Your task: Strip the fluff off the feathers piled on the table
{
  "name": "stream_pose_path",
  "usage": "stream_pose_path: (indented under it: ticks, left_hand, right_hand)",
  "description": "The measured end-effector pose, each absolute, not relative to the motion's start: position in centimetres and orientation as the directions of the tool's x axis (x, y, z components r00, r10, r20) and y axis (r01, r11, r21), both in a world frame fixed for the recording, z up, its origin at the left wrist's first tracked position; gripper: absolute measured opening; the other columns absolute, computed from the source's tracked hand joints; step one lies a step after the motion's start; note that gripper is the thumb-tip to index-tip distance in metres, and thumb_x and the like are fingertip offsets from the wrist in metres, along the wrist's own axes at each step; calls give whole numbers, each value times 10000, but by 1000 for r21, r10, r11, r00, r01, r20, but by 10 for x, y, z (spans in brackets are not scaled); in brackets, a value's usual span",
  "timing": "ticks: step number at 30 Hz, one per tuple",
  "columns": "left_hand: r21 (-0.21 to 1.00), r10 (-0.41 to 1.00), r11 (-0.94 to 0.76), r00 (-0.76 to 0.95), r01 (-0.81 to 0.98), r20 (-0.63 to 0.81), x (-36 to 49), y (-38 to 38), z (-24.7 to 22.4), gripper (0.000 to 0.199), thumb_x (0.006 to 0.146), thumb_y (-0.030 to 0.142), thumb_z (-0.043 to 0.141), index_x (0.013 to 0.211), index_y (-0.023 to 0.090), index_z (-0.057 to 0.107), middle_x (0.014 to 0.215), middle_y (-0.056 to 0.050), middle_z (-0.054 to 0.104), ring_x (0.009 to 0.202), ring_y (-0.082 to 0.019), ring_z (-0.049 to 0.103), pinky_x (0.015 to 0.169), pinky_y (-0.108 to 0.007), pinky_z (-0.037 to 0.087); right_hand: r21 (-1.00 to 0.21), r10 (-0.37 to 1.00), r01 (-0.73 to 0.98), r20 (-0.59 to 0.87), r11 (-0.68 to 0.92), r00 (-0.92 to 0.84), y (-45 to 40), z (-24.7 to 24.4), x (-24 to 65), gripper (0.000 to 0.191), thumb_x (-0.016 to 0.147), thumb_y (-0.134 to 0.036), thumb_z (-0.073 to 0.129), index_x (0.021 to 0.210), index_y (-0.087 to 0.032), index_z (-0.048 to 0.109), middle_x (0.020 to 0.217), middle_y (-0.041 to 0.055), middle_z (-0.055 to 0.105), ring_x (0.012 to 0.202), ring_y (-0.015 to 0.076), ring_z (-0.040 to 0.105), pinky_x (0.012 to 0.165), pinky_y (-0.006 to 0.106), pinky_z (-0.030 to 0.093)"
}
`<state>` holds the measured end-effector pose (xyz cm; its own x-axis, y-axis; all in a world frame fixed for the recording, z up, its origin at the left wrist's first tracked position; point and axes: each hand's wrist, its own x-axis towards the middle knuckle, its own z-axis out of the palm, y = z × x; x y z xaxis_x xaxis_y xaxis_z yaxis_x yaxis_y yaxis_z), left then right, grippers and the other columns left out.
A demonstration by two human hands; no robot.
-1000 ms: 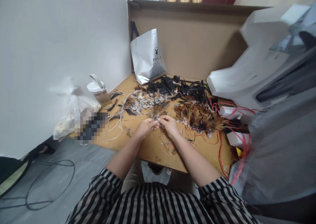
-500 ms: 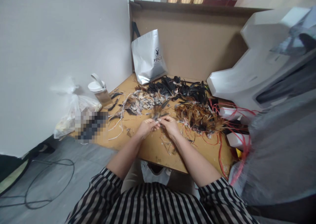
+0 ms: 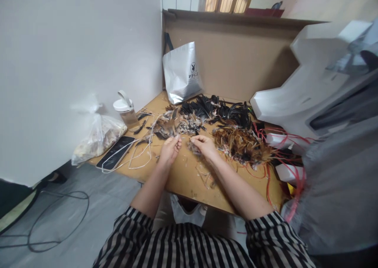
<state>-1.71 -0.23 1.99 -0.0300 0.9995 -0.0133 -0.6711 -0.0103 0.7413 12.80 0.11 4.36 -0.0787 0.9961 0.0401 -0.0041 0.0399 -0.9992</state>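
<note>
My left hand is closed in a pinch over the near part of the table. A thin brown feather stands up from its fingertips, a little blurred. To its right, my right hand pinches a small greyish tuft of fluff. Beyond my hands lies a pile of pale brown, fluffy feathers. Long black feathers are heaped behind that pile. Close to the right hand is a pile of golden-brown feathers.
Left on the wooden table are a phone with a white cable, a lidded bottle and a filled plastic bag. A silver bag stands behind. Red strings and white power strips lie right.
My hands were together on a small feather bunch; now they are apart, the left with the feather, the right with fluff. The whole view has shifted slightly right and down.
</note>
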Motion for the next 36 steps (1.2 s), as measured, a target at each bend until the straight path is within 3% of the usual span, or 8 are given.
stream_pose_path:
  ticks: [3,7,13,20,23,26,31,36]
  left_hand:
    - [723,996,-55,-88,-688,-8,-30,-7,28,162,651,233,671,698,126,559,610,21,557,487,-15,474,483,-129,369]
    - [702,989,-98,-149,-705,-12,-55,-18,24,163,653,227,675,731,126,573,640,11,592,491,-18,493,462,-126,369]
    - [677,969,-125,-237,-725,-75,-78,-29,7,170,640,214,687,743,130,580,645,15,612,478,-15,498,443,-117,366]
    - [683,970,-114,-231,-721,-81,-77,-30,7,154,662,217,672,737,130,569,643,21,599,483,-7,491,442,-109,362]
    - [682,967,-123,-243,-721,-82,-79,-29,4,144,672,212,663,751,136,570,656,24,601,490,-5,497,448,-107,367]
    - [671,970,-113,-228,-733,-86,-81,-28,2,139,675,205,661,766,142,576,674,20,614,508,-11,517,455,-108,380]
    - [680,988,-56,-141,-731,-70,-71,-27,4,144,661,179,674,771,113,609,756,-32,655,562,-36,566,483,-120,425]
    - [700,996,-7,-69,-714,-61,-50,-28,11,105,676,153,654,767,108,626,833,-63,669,589,-49,587,497,-121,445]
  right_hand:
    - [-950,958,201,195,237,-209,16,45,114,158,655,-324,618,702,-177,652,602,-9,591,523,99,469,540,231,366]
    - [-666,851,534,353,521,-390,36,43,94,129,719,-237,556,754,-186,669,768,24,620,704,134,532,672,246,390]
    - [-209,755,727,232,654,-613,48,45,61,252,820,-276,432,940,-259,652,952,52,578,862,179,529,721,266,378]
    - [7,703,709,127,705,-700,49,44,32,285,845,-238,369,917,-181,640,1023,122,552,901,230,517,713,318,393]
    - [-98,744,742,189,663,-640,49,48,37,236,816,-218,416,815,-158,644,954,117,576,835,215,539,692,313,398]
    - [-414,791,674,305,612,-530,49,57,57,140,744,-227,522,711,-160,641,844,75,609,746,171,549,671,283,402]
    - [-954,933,207,138,215,-333,33,70,103,168,652,-309,634,695,-147,610,534,-12,575,443,73,458,452,200,350]
    - [-969,947,-204,-74,-142,-312,7,62,143,230,569,-305,712,679,-147,586,598,11,629,406,50,463,350,152,306]
